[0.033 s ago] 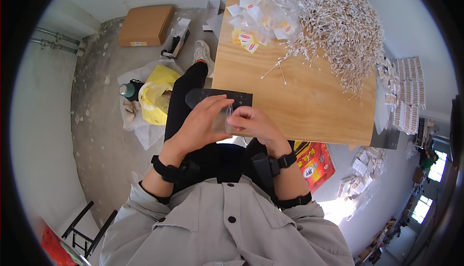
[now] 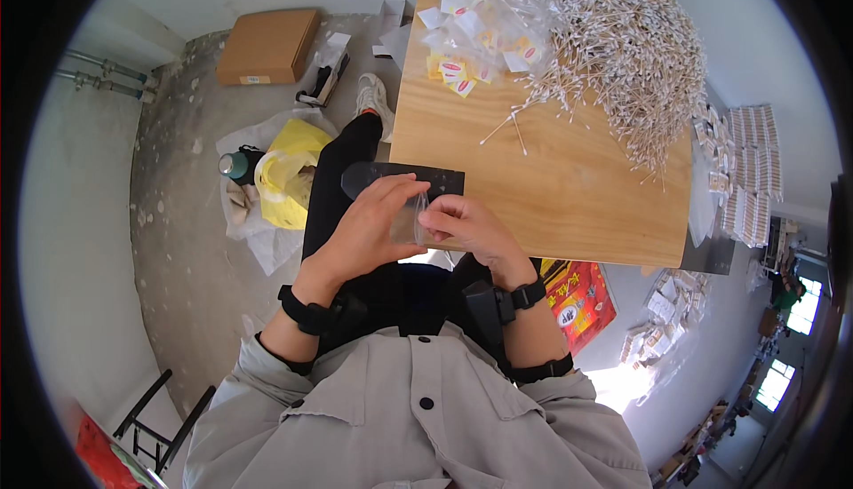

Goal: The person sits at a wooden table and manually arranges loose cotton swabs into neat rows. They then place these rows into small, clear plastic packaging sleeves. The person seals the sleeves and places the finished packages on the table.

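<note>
Close to the table's near edge, a small clear plastic bag [image 2: 420,221] is held between my two hands. My left hand [image 2: 378,227] curves round it, with the thumb at its lower end and the fingertips at its upper end. On its right side, my right hand [image 2: 466,230] pinches the bag with thumb and curled forefinger. The bag is see-through, and I cannot make out anything inside it. Just beyond my fingers lies a dark flat strip [image 2: 442,178] at the table's left corner. A large heap of cotton swabs [image 2: 631,54] covers the table's far right.
Clear bags with small printed cards [image 2: 460,71] lie on the wooden table [image 2: 569,196] at the far left. Packed swabs [image 2: 751,165] are stacked beyond its right edge. On the floor are a yellow bag [image 2: 289,156], a green-lidded bottle [image 2: 234,166] and a cardboard box [image 2: 269,45].
</note>
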A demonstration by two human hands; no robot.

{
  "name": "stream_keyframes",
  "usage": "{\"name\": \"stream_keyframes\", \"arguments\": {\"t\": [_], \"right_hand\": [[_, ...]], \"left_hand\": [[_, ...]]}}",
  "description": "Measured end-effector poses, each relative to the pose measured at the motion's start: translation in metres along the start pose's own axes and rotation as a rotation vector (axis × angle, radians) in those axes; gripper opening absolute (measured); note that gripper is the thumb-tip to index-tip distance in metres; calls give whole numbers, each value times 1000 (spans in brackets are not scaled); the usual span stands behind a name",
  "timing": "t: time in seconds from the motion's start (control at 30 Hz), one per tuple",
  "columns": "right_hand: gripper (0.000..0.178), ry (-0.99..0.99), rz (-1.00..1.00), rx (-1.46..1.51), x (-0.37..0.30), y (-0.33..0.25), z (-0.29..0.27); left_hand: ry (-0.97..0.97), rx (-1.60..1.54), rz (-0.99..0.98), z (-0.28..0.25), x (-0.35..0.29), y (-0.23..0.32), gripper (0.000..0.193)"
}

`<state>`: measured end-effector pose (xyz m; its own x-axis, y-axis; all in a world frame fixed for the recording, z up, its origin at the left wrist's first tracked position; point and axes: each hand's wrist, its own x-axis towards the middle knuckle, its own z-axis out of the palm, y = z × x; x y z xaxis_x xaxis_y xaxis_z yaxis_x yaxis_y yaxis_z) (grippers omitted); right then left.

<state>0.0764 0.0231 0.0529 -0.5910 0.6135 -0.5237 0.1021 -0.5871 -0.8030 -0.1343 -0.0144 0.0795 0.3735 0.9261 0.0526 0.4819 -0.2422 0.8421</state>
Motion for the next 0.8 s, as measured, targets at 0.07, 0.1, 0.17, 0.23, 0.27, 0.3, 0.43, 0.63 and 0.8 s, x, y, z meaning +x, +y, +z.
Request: {"name": "stream_keyframes", "arguments": {"t": [0.07,0.1,0.17,0.23,0.27,0.3,0.43,0.63,0.8], "right_hand": [[24,19,0,37,-1,1,1],[24,22,-1,60,-1,0,2],[24,38,-12,32,-1,1,2],[25,62,-31,-70,-1,2,4],[26,69,-37,-47,-2,1,6],[27,76,-42,-24,-2,-1,9],[27,107,-27,32,0,-3,12],[25,170,-132,-132,4,5,15],[21,166,-71,-3,8,6,21]], "left_hand": [[7,7,-7,1,0,-1,80],[10,10,-10,1,0,-2,80],[12,29,-14,1,0,-3,79],[18,47,-16,2,-1,-4,79],[23,55,-15,3,-2,-4,78],[29,63,-15,4,-2,-5,78],[33,106,-25,5,-1,-3,77],[49,179,-8,7,-2,1,77],[50,278,59,11,-3,-1,77]]}}
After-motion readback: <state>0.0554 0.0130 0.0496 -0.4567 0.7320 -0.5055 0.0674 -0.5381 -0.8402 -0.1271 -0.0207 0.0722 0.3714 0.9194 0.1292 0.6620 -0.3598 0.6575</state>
